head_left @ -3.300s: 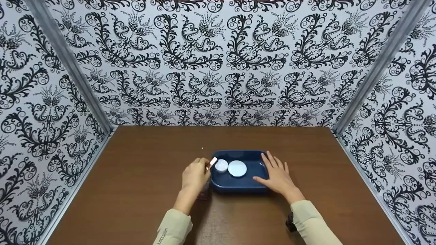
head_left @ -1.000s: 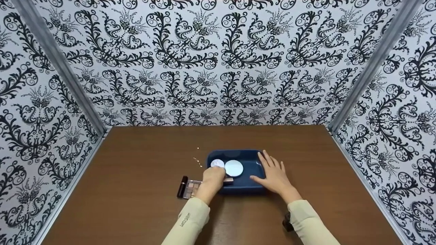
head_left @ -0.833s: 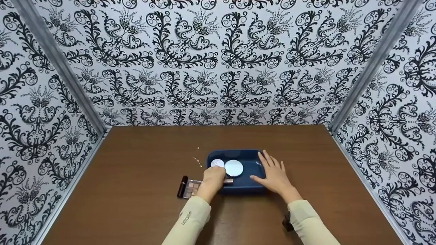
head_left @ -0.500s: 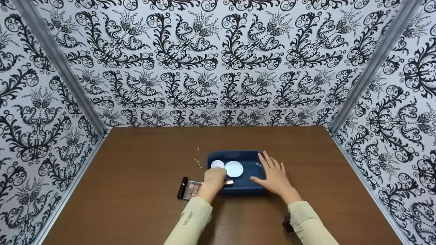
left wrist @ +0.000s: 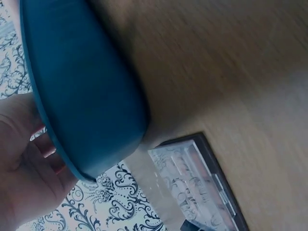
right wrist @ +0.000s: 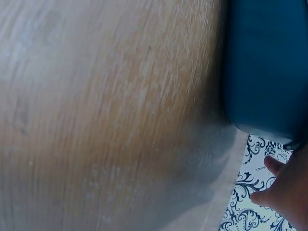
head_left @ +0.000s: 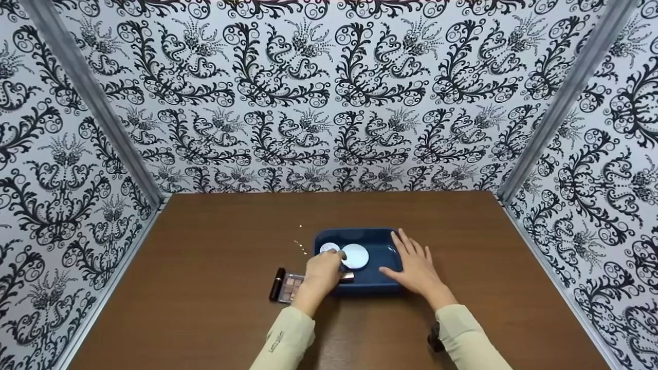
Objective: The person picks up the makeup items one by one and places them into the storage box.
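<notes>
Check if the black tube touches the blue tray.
Apart. In the head view the black tube lies along the makeup palette's left edge, with tabletop showing between it and the blue tray.

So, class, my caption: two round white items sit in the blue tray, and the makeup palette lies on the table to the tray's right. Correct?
The side is wrong: the head view shows the makeup palette on the table left of the blue tray. The larger item and smaller item do sit inside.
</notes>
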Tool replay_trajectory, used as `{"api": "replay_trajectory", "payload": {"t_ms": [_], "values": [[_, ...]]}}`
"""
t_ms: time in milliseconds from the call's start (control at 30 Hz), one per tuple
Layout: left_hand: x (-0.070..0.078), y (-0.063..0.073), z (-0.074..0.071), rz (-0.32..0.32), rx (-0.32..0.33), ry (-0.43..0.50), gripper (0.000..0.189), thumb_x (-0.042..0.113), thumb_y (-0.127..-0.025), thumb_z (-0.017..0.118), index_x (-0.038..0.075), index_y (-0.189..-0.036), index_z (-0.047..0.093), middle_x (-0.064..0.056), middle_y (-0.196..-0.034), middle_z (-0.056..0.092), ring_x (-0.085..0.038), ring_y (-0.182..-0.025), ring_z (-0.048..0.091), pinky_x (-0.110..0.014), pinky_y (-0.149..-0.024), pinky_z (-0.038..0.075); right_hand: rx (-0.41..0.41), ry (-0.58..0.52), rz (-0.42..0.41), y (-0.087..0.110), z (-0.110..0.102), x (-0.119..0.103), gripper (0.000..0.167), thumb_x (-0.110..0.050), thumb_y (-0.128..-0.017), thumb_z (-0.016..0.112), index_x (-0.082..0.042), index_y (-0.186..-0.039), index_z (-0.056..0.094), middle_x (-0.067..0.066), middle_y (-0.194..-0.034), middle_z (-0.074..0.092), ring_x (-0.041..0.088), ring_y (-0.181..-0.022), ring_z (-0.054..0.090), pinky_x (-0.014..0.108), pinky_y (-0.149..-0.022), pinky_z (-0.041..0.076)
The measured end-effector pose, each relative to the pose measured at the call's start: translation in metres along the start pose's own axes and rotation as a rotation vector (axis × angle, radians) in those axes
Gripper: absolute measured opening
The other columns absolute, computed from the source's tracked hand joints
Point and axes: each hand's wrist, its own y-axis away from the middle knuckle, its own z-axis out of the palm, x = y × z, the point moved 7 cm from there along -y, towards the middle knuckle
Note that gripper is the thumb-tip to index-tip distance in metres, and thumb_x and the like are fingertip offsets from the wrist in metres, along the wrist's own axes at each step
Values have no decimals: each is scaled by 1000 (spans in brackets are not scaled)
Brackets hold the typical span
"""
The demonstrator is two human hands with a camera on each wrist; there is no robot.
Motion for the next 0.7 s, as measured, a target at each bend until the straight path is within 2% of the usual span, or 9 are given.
{"api": "replay_trajectory", "payload": {"t_ms": [133, 233, 467, 700], "values": [[-3, 3, -13, 37, 50, 15, 33, 20, -76, 83, 17, -107, 72, -4, -103, 73, -27, -90, 72, -41, -72, 59, -11, -5, 5, 0, 0, 0, 96, -59, -85, 68, -16, -159, 25, 12, -167, 19, 46, -147, 30, 75, -115, 15], [-9, 6, -23, 40, 67, 26, 34, 22, -79, 82, 18, -110, 70, -3, -106, 72, -27, -94, 71, -41, -76, 59, -6, -4, 6, -1, 0, 1, 95, -59, -86, 68, -16, -159, 25, 12, -167, 19, 46, -146, 30, 75, -115, 15], [-28, 14, -38, -17, 82, 83, 33, 22, -79, 83, 17, -109, 70, -3, -104, 71, -28, -94, 71, -42, -76, 59, -17, -6, 18, 0, 3, 3, 95, -59, -86, 67, -17, -160, 24, 11, -168, 17, 43, -148, 29, 74, -116, 13], [-50, 26, -42, -75, 84, 107, 33, 19, -78, 83, 15, -108, 70, -6, -105, 71, -30, -94, 71, -44, -75, 58, -19, 0, 11, -1, 3, 3, 96, -59, -86, 67, -16, -160, 23, 12, -168, 17, 43, -148, 29, 75, -115, 14]]}}
